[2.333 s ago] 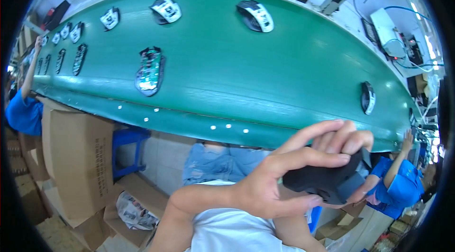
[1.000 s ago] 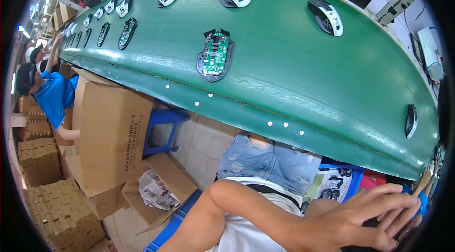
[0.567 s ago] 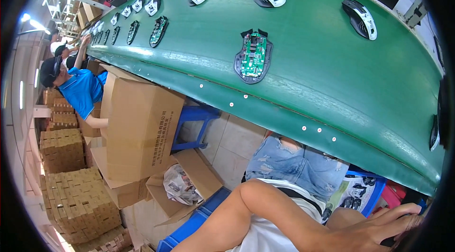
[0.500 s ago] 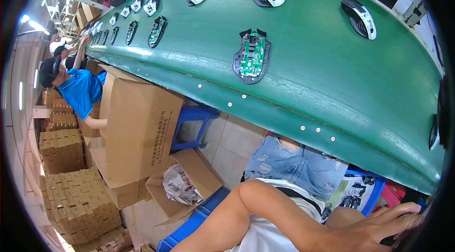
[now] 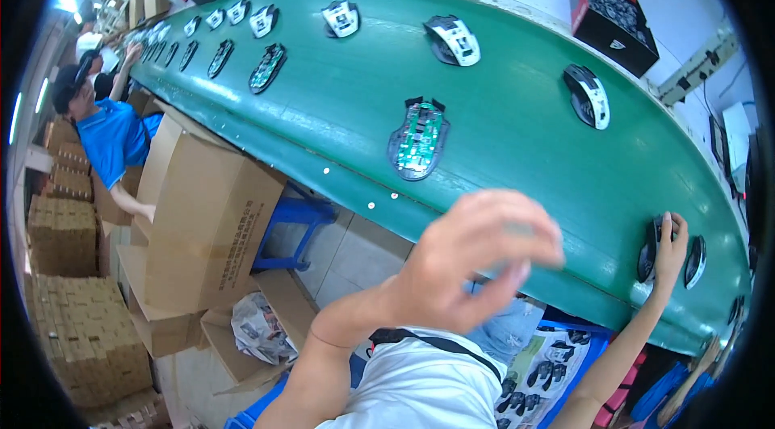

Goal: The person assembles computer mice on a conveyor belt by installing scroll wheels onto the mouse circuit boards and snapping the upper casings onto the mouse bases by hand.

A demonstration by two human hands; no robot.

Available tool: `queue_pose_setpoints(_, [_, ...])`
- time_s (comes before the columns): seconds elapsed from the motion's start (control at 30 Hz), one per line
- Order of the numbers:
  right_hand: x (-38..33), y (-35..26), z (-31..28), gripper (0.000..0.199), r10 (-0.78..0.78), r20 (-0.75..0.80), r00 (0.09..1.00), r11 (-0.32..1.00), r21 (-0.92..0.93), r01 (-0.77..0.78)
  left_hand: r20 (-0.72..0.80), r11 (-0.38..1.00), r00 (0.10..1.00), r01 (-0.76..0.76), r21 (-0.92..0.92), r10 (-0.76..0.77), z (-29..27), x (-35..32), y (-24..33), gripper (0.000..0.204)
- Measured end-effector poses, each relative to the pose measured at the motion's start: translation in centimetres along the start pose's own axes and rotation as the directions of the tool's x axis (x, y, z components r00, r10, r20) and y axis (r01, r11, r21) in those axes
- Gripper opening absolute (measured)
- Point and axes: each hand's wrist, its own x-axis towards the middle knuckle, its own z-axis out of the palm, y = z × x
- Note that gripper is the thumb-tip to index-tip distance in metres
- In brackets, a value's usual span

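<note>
bright overhead light, upper left glare; raised hand [image 5: 472,255] motion-blurred; fisheye bends conveyor belt [image 5: 517,146] edges.

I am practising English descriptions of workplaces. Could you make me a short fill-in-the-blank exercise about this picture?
1. The conveyor belt is ___ in colour.
2. The right hand touches a ___ mouse shell at the belt's near edge.
3. The open mouse base shows a green circuit ___.
4. The co-worker's shirt is ___.

Missing words: green; black; board; blue
</note>
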Motion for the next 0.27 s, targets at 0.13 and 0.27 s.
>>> queue_pose_setpoints(0.13, [1.1, -3.4, -0.4, 0.042, -0.22, -0.128, 0.967, 0.957, -0.222, 0.188, 0.035, 0.944, 0.946, -0.318, -0.084, 0.322, 0.1, 0.5, 5.6, 0.014])
queue_pose_setpoints(0.27, [1.2, -12.0, 0.2, 0.04, -0.467, -0.063, 0.882, 0.883, 0.028, 0.469, 0.16, 0.883, 0.907, -0.317, -0.346, 0.389, 0.4, 0.5, 5.5, 0.024])
